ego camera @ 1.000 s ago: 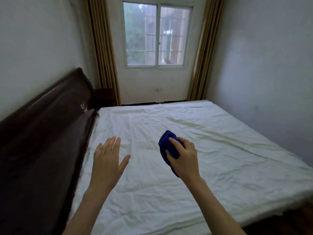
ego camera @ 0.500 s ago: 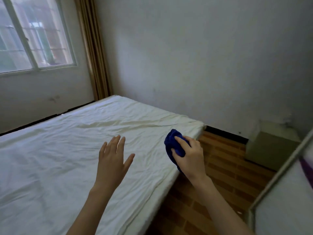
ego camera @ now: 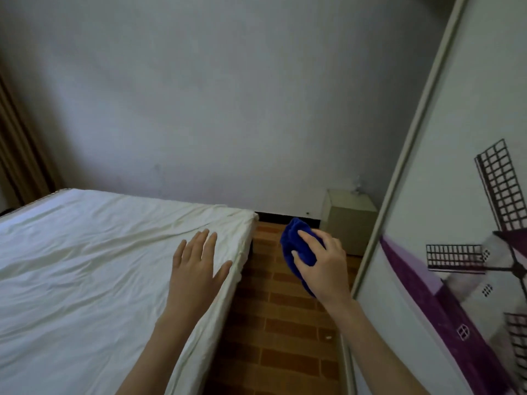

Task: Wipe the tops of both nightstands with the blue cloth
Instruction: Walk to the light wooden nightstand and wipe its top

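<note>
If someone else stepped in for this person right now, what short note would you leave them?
Left hand: open, empty, over the bed corner.
Right hand: grips the bunched blue cloth, held in the air above the floor.
A small pale cabinet, perhaps a nightstand, stands ahead by the wall.
Done: no wiping visible.
Left: wipe both nightstand tops.

Left grip (ego camera: 196,269), right grip (ego camera: 325,266) and both slim forearms (ego camera: 159,337) are bare
</note>
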